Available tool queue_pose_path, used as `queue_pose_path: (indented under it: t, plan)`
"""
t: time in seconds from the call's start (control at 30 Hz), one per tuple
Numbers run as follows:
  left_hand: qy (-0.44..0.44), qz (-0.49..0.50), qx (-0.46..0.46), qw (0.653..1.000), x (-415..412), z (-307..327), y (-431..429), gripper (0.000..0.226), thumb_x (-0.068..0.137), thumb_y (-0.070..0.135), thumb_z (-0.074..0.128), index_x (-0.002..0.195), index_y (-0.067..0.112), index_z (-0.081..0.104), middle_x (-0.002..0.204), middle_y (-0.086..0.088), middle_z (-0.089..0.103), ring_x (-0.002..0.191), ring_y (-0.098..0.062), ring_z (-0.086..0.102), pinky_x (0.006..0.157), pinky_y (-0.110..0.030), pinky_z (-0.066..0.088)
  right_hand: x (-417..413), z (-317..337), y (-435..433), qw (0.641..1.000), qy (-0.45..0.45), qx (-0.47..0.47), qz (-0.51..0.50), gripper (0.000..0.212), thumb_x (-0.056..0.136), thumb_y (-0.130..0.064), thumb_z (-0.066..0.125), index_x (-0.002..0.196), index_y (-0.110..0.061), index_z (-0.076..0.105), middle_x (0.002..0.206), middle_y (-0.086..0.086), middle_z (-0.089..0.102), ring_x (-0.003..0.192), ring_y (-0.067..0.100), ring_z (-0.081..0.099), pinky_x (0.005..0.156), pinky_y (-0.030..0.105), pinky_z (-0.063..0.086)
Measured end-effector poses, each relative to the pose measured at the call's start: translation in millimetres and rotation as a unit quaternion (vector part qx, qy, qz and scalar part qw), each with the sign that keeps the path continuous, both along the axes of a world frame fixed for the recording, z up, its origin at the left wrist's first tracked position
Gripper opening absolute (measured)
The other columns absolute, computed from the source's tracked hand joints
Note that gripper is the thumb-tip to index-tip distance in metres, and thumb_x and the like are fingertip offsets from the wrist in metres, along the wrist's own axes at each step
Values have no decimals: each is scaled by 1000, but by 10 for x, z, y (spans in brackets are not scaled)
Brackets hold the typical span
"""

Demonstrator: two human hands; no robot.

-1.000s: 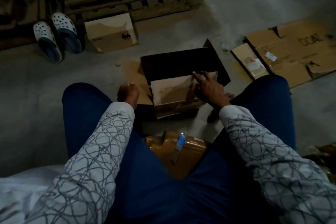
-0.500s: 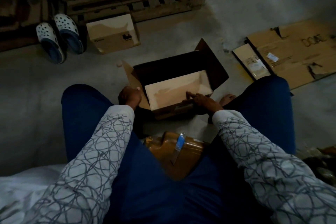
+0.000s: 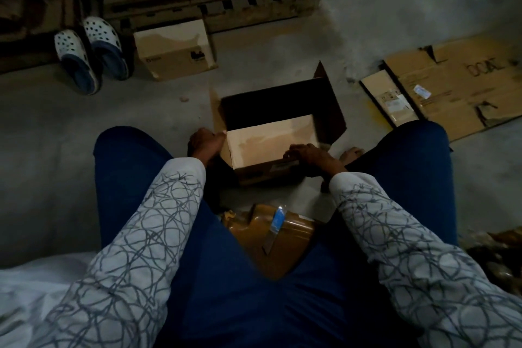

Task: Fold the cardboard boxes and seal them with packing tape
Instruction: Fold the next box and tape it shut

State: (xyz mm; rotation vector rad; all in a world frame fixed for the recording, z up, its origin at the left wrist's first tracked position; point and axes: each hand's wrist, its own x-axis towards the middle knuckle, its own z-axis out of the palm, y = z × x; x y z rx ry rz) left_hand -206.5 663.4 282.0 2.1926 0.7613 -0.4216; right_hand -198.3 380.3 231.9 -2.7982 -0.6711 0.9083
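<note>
Counting: one open box mid-floor between the knees, one closed box toward the floor's far edge, two flattened sheets at its right edge, two clogs. Curled fingers of the left hand grip the open box's left wall; the right hand curls over its near flap (a second ago those fingers lay spread).

Open box interior is black shadow, contents unreadable. Left hand fingers sit behind its left flap, so the grip can't be told, and right hand fingertips curl over the near flap edge, out of sight. Brown tape bundle is half buried between the legs; flattened cardboard runs off the right edge with scrawl and labels illegible, and print on the closed box is too small to read.
</note>
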Motion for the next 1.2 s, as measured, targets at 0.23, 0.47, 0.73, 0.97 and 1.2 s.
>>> queue_pose_path:
  t: [0.23, 0.47, 0.73, 0.97, 1.2]
  plan:
    - [-3, -4, -48, 999, -89, -9, 1, 39, 85, 43, 69, 97, 6, 72, 98, -12, 72, 87, -29, 69, 85, -43, 59, 202, 41, 294, 997, -49, 21, -48, 59, 96, -37, 60, 150, -29, 38, 160, 4, 28, 146, 28, 25, 109, 59, 29]
    - [-23, -122, -10, 992, -217, 27, -56, 44, 83, 47, 71, 118, 18, 71, 111, -5, 71, 99, -26, 66, 91, -36, 54, 556, -10, 689, 990, -104, 33, -85, 63, 94, -42, 59, 151, -28, 34, 159, 3, 30, 146, 26, 26, 110, 59, 26]
    - [25, -73, 13, 997, -212, -33, 21, 32, 65, 55, 55, 83, 33, 69, 100, -1, 71, 96, -27, 64, 94, -44, 51, 922, 222, 897, 958, -222, 121, -135, 59, 95, -45, 56, 142, -11, 43, 138, 16, 53, 127, 36, 46, 103, 48, 35]
    - [20, -51, 17, 998, -192, -53, -15, 24, 70, 41, 50, 76, 25, 68, 89, -3, 69, 87, -29, 64, 86, -37, 52, 785, -193, 779, 993, -73, 17, -87, 82, 92, -77, 22, 152, -22, 32, 152, 6, 43, 144, 24, 32, 115, 66, -1]
    - [18, 1, 10, 1000, -92, -56, -58, 42, 97, 42, 44, 96, 8, 70, 107, -17, 67, 99, -35, 62, 89, -38, 49, 611, 385, 776, 937, -167, 161, -263, 67, 97, -39, 56, 147, -7, 25, 110, 27, 66, 100, 46, 64, 81, 46, 49]
